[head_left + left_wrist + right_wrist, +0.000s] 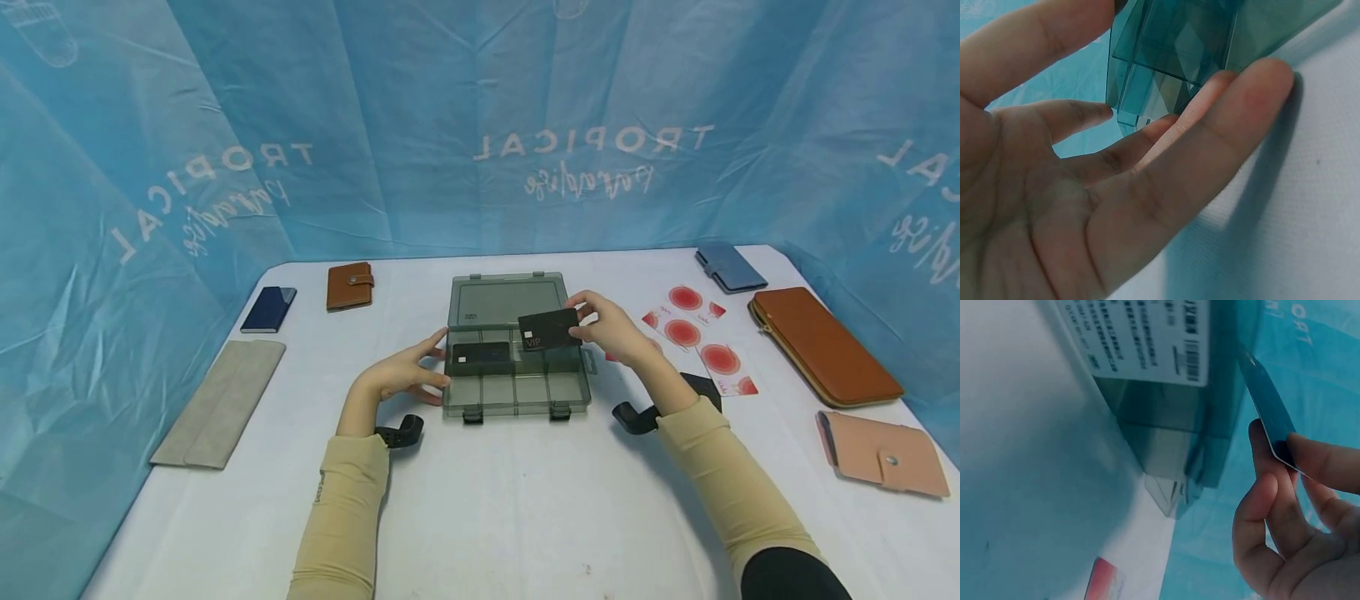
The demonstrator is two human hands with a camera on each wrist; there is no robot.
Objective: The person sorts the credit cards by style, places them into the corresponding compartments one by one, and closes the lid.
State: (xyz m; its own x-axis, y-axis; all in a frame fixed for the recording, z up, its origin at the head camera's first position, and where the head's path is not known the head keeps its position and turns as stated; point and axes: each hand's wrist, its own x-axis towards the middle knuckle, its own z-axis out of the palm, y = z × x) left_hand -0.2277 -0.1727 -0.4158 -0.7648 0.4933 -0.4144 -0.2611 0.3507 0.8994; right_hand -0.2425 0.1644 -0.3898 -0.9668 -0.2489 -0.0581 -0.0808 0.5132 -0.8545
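A translucent grey-green compartment box (495,408) lies on the white table with its lid (510,302) folded back. One black card (491,353) lies in its left compartments. My right hand (611,327) pinches another black card (547,332), marked VIP, between thumb and fingers over the right compartments. In the right wrist view this card (1269,406) is seen nearly edge-on, tilted beside the box. My left hand (397,373) is spread at the box's left side, fingertips right at its wall; in the left wrist view its fingers (1147,206) are mostly straight.
Several red-and-white cards (682,333) lie right of the box, near a dark flat item (701,387) partly behind my right wrist. Wallets at right: blue (731,267), brown zipped (828,346), tan (888,454). At left: brown (349,286), navy (267,309), grey sleeve (221,404).
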